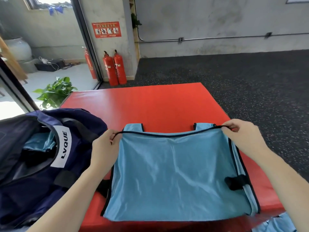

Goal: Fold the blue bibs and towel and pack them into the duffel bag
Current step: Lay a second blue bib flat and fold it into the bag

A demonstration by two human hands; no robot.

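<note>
Both hands pinch the far edge of a blue bib spread on the red worktop.

The left hand (104,148) and right hand (240,136) each grip a corner of the blue bib (175,173) by its black trim, which lies flat on the worktop (150,104). The navy duffel bag (33,164) sits open just left of it, blue fabric already inside.

Single head-worn wide-angle view, looking forward and steeply down from above the person's forearms. Near field: both hands (103,148) (240,136) over a red mat (150,104). Far field: dark floor (250,77) and grey wall (217,22). Straight edges bow toward the frame's borders.
</note>
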